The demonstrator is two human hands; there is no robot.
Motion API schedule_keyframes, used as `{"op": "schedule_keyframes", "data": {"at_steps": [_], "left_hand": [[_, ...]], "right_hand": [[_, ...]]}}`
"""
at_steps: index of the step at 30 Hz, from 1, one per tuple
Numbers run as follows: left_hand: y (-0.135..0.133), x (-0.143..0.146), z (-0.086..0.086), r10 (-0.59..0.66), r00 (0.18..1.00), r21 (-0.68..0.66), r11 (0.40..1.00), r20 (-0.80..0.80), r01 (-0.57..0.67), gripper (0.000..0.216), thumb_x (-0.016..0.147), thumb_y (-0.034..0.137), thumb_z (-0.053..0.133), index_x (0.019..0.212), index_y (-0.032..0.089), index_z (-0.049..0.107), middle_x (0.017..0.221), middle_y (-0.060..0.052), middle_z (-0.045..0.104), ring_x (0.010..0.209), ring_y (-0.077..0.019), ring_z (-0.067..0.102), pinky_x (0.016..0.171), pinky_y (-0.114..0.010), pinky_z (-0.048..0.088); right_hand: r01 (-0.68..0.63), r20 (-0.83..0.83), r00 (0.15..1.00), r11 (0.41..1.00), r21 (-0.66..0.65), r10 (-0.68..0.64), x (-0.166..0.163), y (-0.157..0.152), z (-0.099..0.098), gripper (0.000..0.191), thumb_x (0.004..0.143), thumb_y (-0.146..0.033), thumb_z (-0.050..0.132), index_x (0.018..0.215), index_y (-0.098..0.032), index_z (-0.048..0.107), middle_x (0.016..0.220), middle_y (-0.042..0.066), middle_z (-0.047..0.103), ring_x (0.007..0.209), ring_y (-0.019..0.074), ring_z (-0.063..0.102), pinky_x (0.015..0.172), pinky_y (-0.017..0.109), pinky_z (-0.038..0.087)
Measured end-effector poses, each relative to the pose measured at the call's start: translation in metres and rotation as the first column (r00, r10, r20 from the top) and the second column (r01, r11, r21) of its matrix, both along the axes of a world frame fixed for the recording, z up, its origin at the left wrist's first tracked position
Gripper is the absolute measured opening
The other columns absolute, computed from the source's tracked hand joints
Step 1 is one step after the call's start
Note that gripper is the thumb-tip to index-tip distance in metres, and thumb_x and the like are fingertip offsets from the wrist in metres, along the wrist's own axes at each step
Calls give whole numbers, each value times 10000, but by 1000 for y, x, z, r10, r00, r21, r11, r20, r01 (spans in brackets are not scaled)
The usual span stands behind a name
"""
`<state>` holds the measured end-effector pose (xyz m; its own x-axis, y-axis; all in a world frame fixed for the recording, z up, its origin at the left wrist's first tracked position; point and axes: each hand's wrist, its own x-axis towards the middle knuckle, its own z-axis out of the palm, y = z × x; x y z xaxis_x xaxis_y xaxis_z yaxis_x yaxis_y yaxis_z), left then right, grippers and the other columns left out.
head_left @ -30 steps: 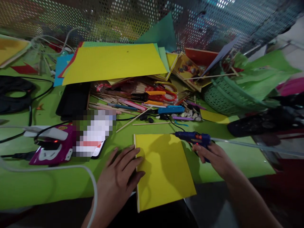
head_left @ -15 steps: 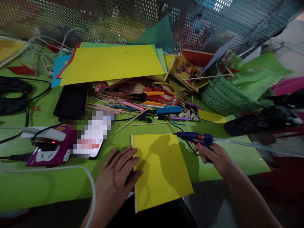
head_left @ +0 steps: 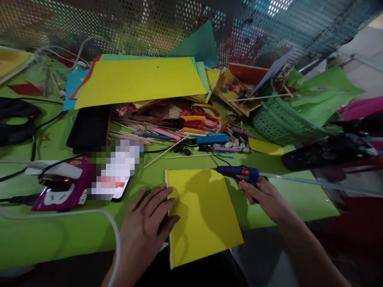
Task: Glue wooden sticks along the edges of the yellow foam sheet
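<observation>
A yellow sheet of card (head_left: pixel 200 215) lies at the near edge of the green table (head_left: pixel 60 235), hanging partly over it. My left hand (head_left: pixel 148 223) rests flat on the sheet's left edge with fingers spread. My right hand (head_left: pixel 265 197) is closed round the handle of a blue hot glue gun (head_left: pixel 237 172). The gun's nozzle points left and sits at the sheet's top right corner. A clear glue stick (head_left: pixel 314 183) juts out of the gun's back to the right.
Behind the sheet lies a heap of wooden sticks (head_left: pixel 143 133), scissors (head_left: pixel 200 120), pebbles (head_left: pixel 237 143) and coloured paper (head_left: pixel 137 79). A green basket (head_left: pixel 284 119) stands at the right. A purple device (head_left: pixel 64 189), a phone and cables lie at the left.
My right hand has brought the glue gun leftward, its nozzle now at the sheet's top right corner. My left hand stays on the sheet's left edge.
</observation>
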<state>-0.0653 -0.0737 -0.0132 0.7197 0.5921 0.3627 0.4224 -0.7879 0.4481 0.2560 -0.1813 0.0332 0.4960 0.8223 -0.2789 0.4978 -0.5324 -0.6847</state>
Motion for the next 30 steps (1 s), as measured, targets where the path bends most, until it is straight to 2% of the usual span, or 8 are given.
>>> {"op": "schedule_keyframes", "data": {"at_steps": [13,21,30], "left_hand": [[0,1,-1,0,1000,12,1000,5,0,195,903,242,614,1097,235,610,1297,-57,656,1215,-268,600,1062,-527,400],[-2,0,0,4,1000,8,1000,-2,-4,208,909,234,604,1117,233,608,1291,-64,657,1211,-270,601,1064,-534,395],[1,0,-2,-3,1000,25,1000,4,3,195,906,224,603,1101,227,610,1301,-68,653,1217,-267,598,1064,-535,397]], "right_hand": [[13,22,1000,999,30,-14,10,-8,2,496,813,-665,570,684,-191,633,486,-10,516,496,149,491,500,285,368],[-28,26,999,999,31,27,0,0,2,497,818,-671,543,695,-195,620,494,-13,510,492,148,485,475,275,350],[12,10,1000,999,44,-13,15,-11,5,506,826,-665,554,677,-189,639,492,-7,521,515,157,506,512,290,375]]}}
